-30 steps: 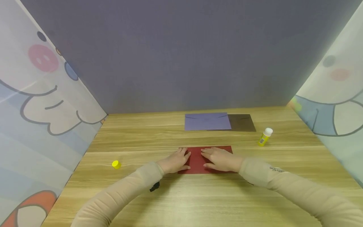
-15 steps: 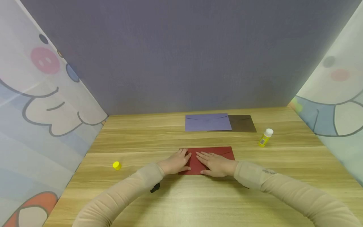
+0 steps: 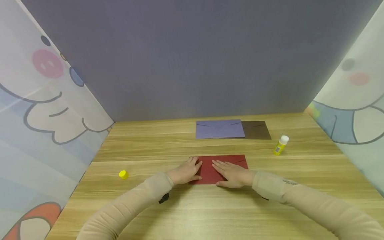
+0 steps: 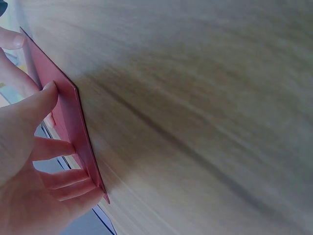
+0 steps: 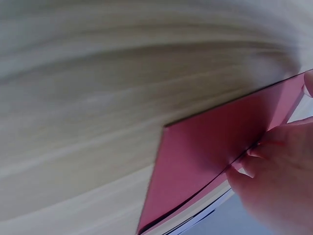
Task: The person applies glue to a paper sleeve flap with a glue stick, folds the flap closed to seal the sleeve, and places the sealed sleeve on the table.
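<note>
A red envelope (image 3: 207,171) lies flat on the wooden table, its flap folded down. My left hand (image 3: 184,171) rests on its left end, fingertips spread and pressing on the paper, as the left wrist view shows with the envelope's edge (image 4: 73,107) beneath them. Straight fingers of my right hand (image 3: 232,173) lie on the flap right of the middle, thumb by the near edge. In the right wrist view, the fingertips of that hand (image 5: 279,166) touch along the flap line of the envelope (image 5: 205,152).
Behind, a purple envelope (image 3: 220,129) overlaps a dark brown envelope (image 3: 256,130). A yellow glue stick (image 3: 280,145) with a white end stands at the right. A small yellow cap (image 3: 123,174) sits on the table (image 3: 150,143) at left. A grey panel (image 3: 210,66) borders the back.
My right hand slid left along the red envelope's flap, then back a little to the right. The left hand stayed in place on the left end.
</note>
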Tool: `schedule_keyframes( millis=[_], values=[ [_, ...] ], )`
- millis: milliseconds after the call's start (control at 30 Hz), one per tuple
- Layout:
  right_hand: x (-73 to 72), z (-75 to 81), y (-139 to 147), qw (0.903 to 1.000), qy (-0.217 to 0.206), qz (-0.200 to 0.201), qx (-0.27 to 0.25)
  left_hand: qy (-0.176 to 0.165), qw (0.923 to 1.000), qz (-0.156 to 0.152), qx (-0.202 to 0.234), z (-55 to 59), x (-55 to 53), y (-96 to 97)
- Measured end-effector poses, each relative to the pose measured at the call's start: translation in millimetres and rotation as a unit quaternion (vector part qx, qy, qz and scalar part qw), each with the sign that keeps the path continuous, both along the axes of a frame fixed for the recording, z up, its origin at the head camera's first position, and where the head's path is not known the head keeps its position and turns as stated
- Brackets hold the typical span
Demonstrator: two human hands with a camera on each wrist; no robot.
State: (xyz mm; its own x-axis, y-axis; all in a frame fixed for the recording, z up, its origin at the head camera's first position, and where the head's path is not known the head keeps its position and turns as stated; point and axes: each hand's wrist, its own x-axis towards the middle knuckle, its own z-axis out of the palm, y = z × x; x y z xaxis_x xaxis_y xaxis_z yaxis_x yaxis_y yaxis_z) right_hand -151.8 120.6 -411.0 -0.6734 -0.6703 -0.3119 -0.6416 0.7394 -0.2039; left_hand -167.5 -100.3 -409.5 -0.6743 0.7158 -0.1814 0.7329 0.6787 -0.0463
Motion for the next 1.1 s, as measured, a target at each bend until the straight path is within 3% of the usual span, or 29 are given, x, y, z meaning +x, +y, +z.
schedule_keyframes(
  millis=[833, 1100],
  values=[
    [4.3, -0.4, 48, 0.9976, 0.032, 0.002, -0.062, -0.016, 0.9998, 0.006, -0.009, 2.3, 1.6, -0.4],
    [5.6, -1.6, 54, 0.9972, 0.038, -0.017, -0.062, -0.011, 0.9999, 0.002, -0.002, 2.2, 1.6, -0.7]
  ],
)
